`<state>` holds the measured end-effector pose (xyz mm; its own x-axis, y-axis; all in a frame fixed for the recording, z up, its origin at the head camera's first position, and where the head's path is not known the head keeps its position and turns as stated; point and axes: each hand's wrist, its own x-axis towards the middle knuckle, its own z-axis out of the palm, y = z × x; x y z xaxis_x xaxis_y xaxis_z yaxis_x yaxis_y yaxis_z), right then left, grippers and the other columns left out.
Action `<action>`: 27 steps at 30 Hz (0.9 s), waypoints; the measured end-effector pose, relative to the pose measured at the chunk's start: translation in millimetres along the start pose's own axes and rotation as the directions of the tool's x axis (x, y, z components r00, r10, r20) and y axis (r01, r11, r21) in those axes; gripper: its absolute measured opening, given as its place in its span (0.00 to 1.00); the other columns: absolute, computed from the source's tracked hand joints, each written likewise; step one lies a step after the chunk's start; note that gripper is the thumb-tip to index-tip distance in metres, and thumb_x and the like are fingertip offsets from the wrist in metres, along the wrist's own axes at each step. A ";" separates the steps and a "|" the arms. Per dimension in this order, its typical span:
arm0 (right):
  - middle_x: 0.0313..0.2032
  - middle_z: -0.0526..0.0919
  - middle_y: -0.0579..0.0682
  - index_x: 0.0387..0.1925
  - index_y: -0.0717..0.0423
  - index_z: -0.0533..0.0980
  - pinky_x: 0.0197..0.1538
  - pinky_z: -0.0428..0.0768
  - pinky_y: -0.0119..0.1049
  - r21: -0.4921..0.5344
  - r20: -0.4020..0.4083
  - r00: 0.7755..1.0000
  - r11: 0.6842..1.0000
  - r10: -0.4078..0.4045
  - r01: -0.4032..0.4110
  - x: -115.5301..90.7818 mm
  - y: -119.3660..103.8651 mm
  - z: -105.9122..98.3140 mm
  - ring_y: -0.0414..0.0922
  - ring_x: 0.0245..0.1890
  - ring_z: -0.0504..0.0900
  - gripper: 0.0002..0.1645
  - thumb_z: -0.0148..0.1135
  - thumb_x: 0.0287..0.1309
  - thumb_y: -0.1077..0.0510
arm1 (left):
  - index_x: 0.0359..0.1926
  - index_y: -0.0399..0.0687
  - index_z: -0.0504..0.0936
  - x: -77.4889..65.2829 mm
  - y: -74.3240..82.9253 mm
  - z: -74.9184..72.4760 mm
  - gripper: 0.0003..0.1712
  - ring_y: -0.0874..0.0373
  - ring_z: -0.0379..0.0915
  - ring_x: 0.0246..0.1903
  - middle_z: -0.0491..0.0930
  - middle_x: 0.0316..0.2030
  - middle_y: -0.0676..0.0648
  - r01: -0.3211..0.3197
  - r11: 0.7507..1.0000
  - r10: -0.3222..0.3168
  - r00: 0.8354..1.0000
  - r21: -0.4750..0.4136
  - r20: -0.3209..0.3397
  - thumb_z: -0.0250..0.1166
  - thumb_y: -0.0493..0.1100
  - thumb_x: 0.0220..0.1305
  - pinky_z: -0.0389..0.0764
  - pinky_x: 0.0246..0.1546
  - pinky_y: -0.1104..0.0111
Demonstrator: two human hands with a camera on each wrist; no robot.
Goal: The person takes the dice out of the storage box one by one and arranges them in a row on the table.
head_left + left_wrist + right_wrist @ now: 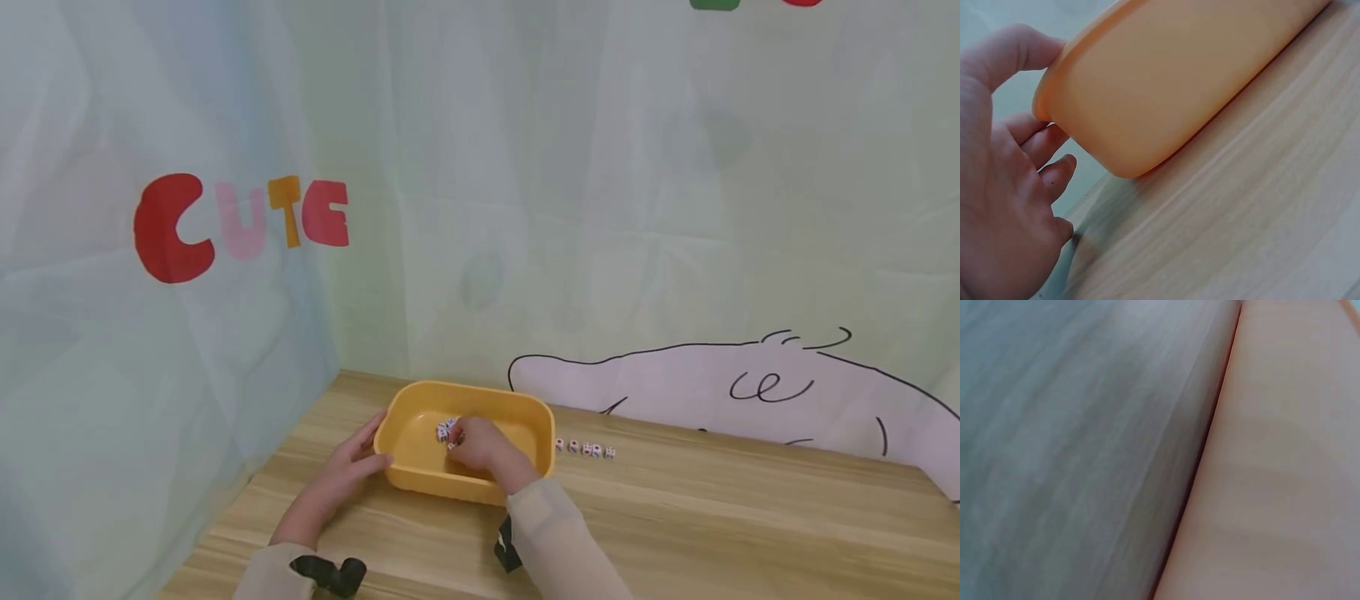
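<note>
A yellow plastic tub (420,483) stands on the wooden table in the head view. My left hand (351,458) grips its left end; in the left wrist view the thumb lies over the rim and fingers touch the outer wall. My right hand (480,446) reaches inside the tub, fingers curled down among white dice (442,432) with dark and red pips. One die (452,446) shows at its fingertips; the palm hides the rest. The right wrist view shows only the tub's outer side (1272,456) and the table, no fingers.
A row of several white dice (587,448) lies on the table (712,517) just right of the tub. Behind stands a pale curtain (637,208) with a printed cartoon shape, and another sheet with coloured letters hangs at the left. Black straps with camera mounts sit at both wrists.
</note>
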<state>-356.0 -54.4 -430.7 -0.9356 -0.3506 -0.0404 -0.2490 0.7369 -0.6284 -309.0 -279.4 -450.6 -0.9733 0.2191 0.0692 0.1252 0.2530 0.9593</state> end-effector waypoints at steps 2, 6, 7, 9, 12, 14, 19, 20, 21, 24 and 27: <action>0.27 0.75 0.47 0.29 0.56 0.76 0.34 0.70 0.33 -0.003 -0.001 1.000 1.000 0.002 -0.002 0.0 -0.1 -0.2 0.44 0.29 0.72 0.05 0.66 0.51 0.64 | 0.75 0.41 0.48 -0.2 0.2 -0.2 0.44 0.40 0.44 0.72 0.48 0.74 0.36 -0.001 1.000 0.001 1.000 0.002 0.001 0.59 0.39 0.63 0.49 0.69 0.48; 0.27 0.75 0.47 0.30 0.57 0.77 0.35 0.70 0.34 -0.012 -0.003 1.000 1.000 0.002 -0.002 -0.2 -0.4 -0.9 0.44 0.30 0.72 0.04 0.66 0.51 0.64 | 0.75 0.41 0.49 0.1 1.2 0.1 0.44 0.41 0.43 0.72 0.47 0.74 0.37 0.004 1.000 -0.004 1.000 0.003 -0.001 0.60 0.40 0.63 0.49 0.70 0.48; 0.27 0.76 0.48 0.30 0.57 0.77 0.35 0.71 0.35 -0.014 -0.004 1.000 1.000 -0.001 0.001 -0.3 -0.7 -1.1 0.44 0.30 0.72 0.04 0.66 0.51 0.64 | 0.75 0.41 0.49 0.1 1.3 0.2 0.44 0.41 0.43 0.73 0.47 0.74 0.37 0.006 1.000 -0.006 1.000 0.001 -0.001 0.60 0.40 0.63 0.49 0.70 0.48; 0.28 0.76 0.47 0.30 0.57 0.78 0.36 0.71 0.35 -0.023 -0.001 1.000 1.000 -0.002 0.002 -0.5 -1.3 -1.2 0.44 0.31 0.72 0.04 0.66 0.51 0.64 | 0.75 0.42 0.49 0.2 1.5 0.3 0.44 0.41 0.43 0.73 0.46 0.74 0.37 0.012 1.000 -0.012 1.000 0.002 -0.006 0.60 0.40 0.63 0.48 0.70 0.48; 0.28 0.77 0.47 0.29 0.57 0.78 0.37 0.72 0.35 -0.037 0.005 1.000 0.999 -0.005 0.005 -0.9 -2.0 -1.1 0.44 0.31 0.72 0.04 0.67 0.51 0.64 | 0.75 0.42 0.49 -0.2 0.8 0.4 0.44 0.41 0.43 0.73 0.46 0.74 0.37 0.019 1.000 -0.019 1.000 0.004 -0.011 0.60 0.40 0.63 0.49 0.70 0.47; 0.28 0.77 0.47 0.30 0.56 0.78 0.37 0.72 0.34 -0.042 0.008 1.000 0.999 -0.008 0.009 -1.3 -1.8 -2.0 0.43 0.31 0.72 0.03 0.66 0.52 0.63 | 0.75 0.43 0.49 -0.1 0.8 0.6 0.44 0.41 0.42 0.73 0.46 0.74 0.38 0.026 1.000 -0.025 1.000 0.004 -0.012 0.60 0.40 0.63 0.48 0.70 0.47; 0.29 0.78 0.46 0.31 0.56 0.79 0.35 0.74 0.34 -0.017 -0.001 0.999 0.999 -0.038 0.038 -2.5 0.3 -9.7 0.42 0.30 0.73 0.03 0.64 0.55 0.60 | 0.75 0.44 0.49 0.3 -0.3 0.6 0.44 0.41 0.41 0.73 0.45 0.75 0.39 0.038 0.999 -0.038 0.999 0.008 -0.013 0.60 0.41 0.63 0.47 0.70 0.47; 0.30 0.78 0.46 0.32 0.56 0.79 0.34 0.75 0.34 -0.008 -0.005 0.999 0.999 -0.051 0.051 -2.7 0.9 -12.5 0.42 0.30 0.74 0.04 0.65 0.55 0.60 | 0.75 0.44 0.49 0.3 -0.5 0.7 0.44 0.42 0.40 0.73 0.45 0.75 0.39 0.041 0.999 -0.041 0.999 0.006 -0.015 0.60 0.41 0.63 0.47 0.70 0.47; 0.30 0.78 0.46 0.32 0.56 0.79 0.34 0.75 0.33 -0.004 -0.011 0.998 0.998 -0.063 0.063 -3.1 1.6 -15.7 0.42 0.30 0.74 0.05 0.65 0.55 0.59 | 0.76 0.44 0.49 0.4 -0.7 0.7 0.44 0.41 0.40 0.73 0.45 0.75 0.39 0.042 0.999 -0.042 0.999 0.010 -0.016 0.60 0.41 0.63 0.47 0.70 0.47; 0.28 0.78 0.46 0.33 0.58 0.79 0.33 0.74 0.32 0.017 -0.029 0.995 0.995 -0.099 0.099 -4.8 4.5 -26.6 0.41 0.29 0.73 0.07 0.67 0.56 0.58 | 0.75 0.44 0.49 0.1 -0.4 0.7 0.44 0.41 0.39 0.74 0.45 0.75 0.39 0.041 0.999 -0.041 0.999 0.011 -0.015 0.60 0.41 0.63 0.46 0.70 0.47; 0.27 0.77 0.46 0.33 0.58 0.79 0.31 0.73 0.30 0.028 -0.059 0.988 0.990 -0.140 0.142 -8.2 9.0 -37.6 0.40 0.28 0.72 0.08 0.67 0.55 0.58 | 0.75 0.44 0.49 -0.5 0.2 0.4 0.44 0.41 0.38 0.73 0.45 0.75 0.39 0.037 0.999 -0.036 0.999 0.016 -0.013 0.60 0.41 0.63 0.45 0.70 0.46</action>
<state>-360.0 -23.2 -406.7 -0.9046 -0.4158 0.0936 -0.3721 0.6635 -0.6491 -308.4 -279.1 -450.5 -0.9796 0.1973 0.0379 0.0925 0.2757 0.9568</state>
